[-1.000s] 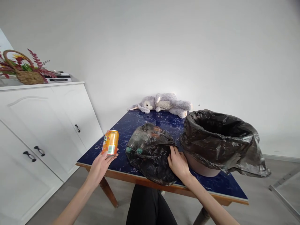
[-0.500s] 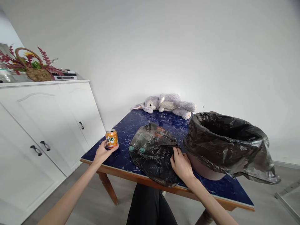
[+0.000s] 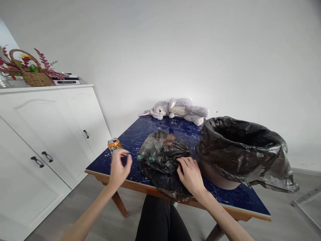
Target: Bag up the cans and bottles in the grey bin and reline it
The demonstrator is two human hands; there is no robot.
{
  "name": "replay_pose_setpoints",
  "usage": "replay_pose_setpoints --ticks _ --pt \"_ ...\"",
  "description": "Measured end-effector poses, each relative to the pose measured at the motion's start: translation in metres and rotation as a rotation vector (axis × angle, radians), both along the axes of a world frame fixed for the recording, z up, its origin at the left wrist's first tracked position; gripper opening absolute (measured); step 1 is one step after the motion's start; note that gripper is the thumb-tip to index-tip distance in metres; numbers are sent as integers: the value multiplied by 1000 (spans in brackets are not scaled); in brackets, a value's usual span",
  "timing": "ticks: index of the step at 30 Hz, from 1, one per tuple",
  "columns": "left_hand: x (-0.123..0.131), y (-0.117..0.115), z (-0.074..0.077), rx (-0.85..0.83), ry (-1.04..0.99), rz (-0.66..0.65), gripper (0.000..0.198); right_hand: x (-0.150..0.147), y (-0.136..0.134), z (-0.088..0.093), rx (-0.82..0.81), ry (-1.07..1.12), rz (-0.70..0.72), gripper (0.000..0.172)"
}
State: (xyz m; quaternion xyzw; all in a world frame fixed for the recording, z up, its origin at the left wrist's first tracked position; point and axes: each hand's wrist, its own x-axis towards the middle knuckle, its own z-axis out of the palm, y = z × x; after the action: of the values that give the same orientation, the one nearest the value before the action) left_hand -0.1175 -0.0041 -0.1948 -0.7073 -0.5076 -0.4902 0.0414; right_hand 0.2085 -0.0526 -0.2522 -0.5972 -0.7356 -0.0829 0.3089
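Observation:
An orange soda can (image 3: pixel 114 144) stands upright near the left edge of the blue marbled table (image 3: pixel 140 134). My left hand (image 3: pixel 119 168) hovers just in front of it, empty, fingers curved and apart. A filled black plastic bag (image 3: pixel 162 160) lies at the table's front edge, with green bottle caps showing through it. My right hand (image 3: pixel 191 175) rests on the bag's right side, fingers pressing the plastic. To the right stands a bin lined with a black bag (image 3: pixel 240 150), its mouth open.
A grey plush toy (image 3: pixel 177 109) lies at the table's far edge by the wall. A white cabinet (image 3: pixel 50 134) stands at the left, bearing a wicker basket of red flowers (image 3: pixel 32 72). My dark-clothed legs (image 3: pixel 160 221) are under the table's front edge.
My left hand lowered the can onto the table's left side, let it go and drew back toward the bag. The right hand stayed on the bag.

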Motion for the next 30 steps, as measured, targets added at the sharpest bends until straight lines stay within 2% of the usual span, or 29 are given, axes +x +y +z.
replay_pose_setpoints --ticks 1,2,3,5,7,9,11,13,16,20,23,25,27,30 --pt "18 -13 5 -121 99 -227 21 -1 5 2 -12 10 46 37" --pt "37 -23 9 -243 199 -426 22 -2 11 4 -22 12 90 41" --pt "55 -31 12 -333 284 -574 25 -3 18 6 -27 7 125 47" --pt "89 -36 13 -360 388 -702 34 -2 33 11 -20 -7 170 62" --pt "116 -25 7 -272 441 -659 43 -1 46 19 -4 -7 187 71" --pt "137 -3 -2 -192 486 -496 46 -2 54 29 17 3 183 74" --pt "153 24 -10 -190 508 -320 46 -4 57 37 56 18 166 72" --pt "165 48 -14 -230 500 -213 43 -8 56 43 99 37 136 69" --pt "178 75 -14 -298 498 -168 39 -14 52 42 115 69 86 59" --pt "191 96 -13 -407 530 -175 33 -13 51 27 88 84 53 44" --pt "196 98 -11 -449 552 -188 35 -7 54 14 74 87 40 41" --pt "194 89 -7 -444 569 -207 30 -1 58 5 60 99 19 40" --pt "186 73 0 -430 588 -223 25 5 62 -4 39 115 -11 38" --pt "166 38 19 -400 616 -209 36 12 68 -18 0 135 -57 36"
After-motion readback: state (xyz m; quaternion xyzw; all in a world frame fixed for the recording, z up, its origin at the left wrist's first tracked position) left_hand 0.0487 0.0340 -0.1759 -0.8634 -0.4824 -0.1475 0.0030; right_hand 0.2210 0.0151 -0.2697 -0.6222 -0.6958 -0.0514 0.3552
